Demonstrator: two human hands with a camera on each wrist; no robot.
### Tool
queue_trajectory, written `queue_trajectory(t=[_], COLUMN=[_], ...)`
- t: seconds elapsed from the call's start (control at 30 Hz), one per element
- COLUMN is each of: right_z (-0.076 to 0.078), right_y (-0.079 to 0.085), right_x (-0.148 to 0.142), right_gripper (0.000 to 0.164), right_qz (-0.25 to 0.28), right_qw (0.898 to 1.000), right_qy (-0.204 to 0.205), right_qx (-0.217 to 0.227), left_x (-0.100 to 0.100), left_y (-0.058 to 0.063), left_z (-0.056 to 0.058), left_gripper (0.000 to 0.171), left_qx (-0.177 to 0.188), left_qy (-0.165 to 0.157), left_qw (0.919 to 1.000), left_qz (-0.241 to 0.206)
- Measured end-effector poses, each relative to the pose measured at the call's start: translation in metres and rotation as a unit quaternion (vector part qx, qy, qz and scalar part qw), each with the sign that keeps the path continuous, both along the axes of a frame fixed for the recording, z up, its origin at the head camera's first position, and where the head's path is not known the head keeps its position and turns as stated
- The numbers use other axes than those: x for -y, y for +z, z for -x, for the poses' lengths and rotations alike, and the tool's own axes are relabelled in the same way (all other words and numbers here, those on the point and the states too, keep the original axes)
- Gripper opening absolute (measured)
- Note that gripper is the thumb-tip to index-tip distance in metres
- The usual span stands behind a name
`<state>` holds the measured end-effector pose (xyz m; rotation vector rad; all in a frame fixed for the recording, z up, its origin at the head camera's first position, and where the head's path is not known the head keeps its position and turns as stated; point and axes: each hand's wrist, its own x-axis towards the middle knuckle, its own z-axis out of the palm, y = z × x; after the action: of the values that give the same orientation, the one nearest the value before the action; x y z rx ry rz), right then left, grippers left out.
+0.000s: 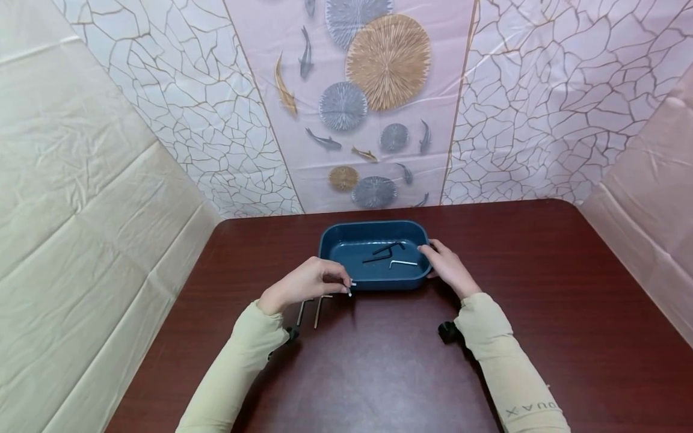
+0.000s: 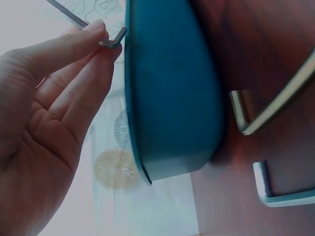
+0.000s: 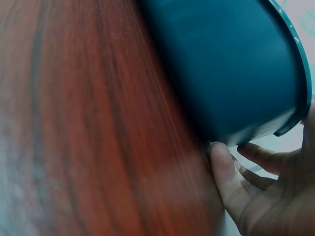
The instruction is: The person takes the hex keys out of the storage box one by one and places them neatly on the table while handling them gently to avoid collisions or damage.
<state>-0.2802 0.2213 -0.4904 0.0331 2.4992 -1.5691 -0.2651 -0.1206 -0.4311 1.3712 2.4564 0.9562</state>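
Between thumb and fingers, my left hand pinches a small L-shaped hex key, just above the near left rim of a blue rectangular dish. My right hand grips the dish's right end, with its thumb low against the outside and a finger at the rim. Inside the dish lie black hex keys and a silver hex key. On the table beneath my left hand, a gold-toned hex key rests beside another silver hex key.
The dark red-brown table extends around the dish. A patterned backdrop hangs along its far edge. Pale cloth walls stand at the left and right. A black wrist device sits below my right sleeve.
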Motion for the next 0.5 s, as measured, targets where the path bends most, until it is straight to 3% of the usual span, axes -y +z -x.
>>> queue_trajectory(t=[0.23,0.5], right_z=[0.001,0.001], right_y=[0.0,0.0], right_x=[0.002,0.004], right_gripper=[0.068,0.068], right_qz=[0.001,-0.003], right_qw=[1.0,1.0], right_qy=[-0.004,-0.009], right_qx=[0.0,0.002], left_x=[0.003,0.002], left_y=[-0.009,-0.024], left_z=[-0.008,-0.008], left_gripper=[0.005,0.006], left_qx=[-0.024,-0.045], left_qy=[-0.018,-0.009], left_qw=[0.9995,0.9976], left_qz=[0.013,0.052])
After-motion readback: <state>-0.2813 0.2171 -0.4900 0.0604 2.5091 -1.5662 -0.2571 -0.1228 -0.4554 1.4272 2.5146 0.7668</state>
